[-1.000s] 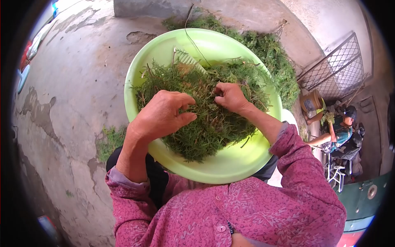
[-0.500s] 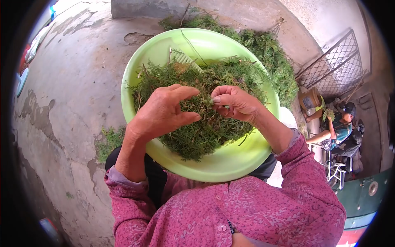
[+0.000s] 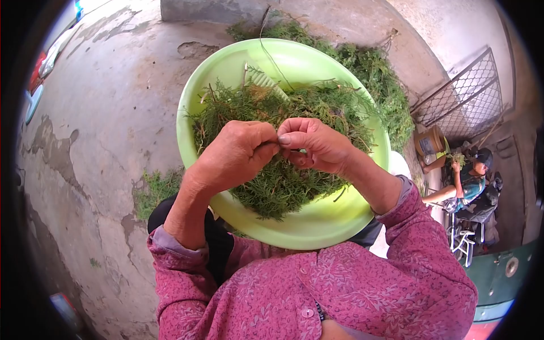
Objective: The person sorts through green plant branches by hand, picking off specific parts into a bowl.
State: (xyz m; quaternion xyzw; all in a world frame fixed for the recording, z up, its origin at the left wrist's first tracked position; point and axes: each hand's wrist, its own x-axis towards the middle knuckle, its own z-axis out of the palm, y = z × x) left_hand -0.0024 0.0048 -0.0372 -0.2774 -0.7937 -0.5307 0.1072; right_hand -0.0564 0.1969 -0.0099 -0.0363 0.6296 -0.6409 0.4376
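A wide light-green plastic basin [image 3: 317, 226] rests on my lap, heaped with feathery green conifer sprigs [image 3: 272, 198]. Over the middle of the heap, my left hand [image 3: 235, 153] is closed, thumb and forefinger pinched together. Its fingertips meet those of my right hand [image 3: 317, 147], which pinches with thumb and forefinger while the other fingers curl beneath. What lies between the fingertips is mostly hidden; a small green sprig showed in the right fingers half a second ago. A thin bare stem [image 3: 272, 59] leans over the far rim.
A pile of cut green branches [image 3: 379, 79] lies behind the basin against the wall. Loose greenery [image 3: 156, 192] is on the concrete floor at left. At right, another person [image 3: 467, 178] sits holding a green sprig, near a brown bucket [image 3: 429, 141] and a metal mesh panel [image 3: 467, 99].
My left hand has gone from open to pinched, and its fingertips have come against the right ones. The right hand has shifted slightly left. The view has moved a little.
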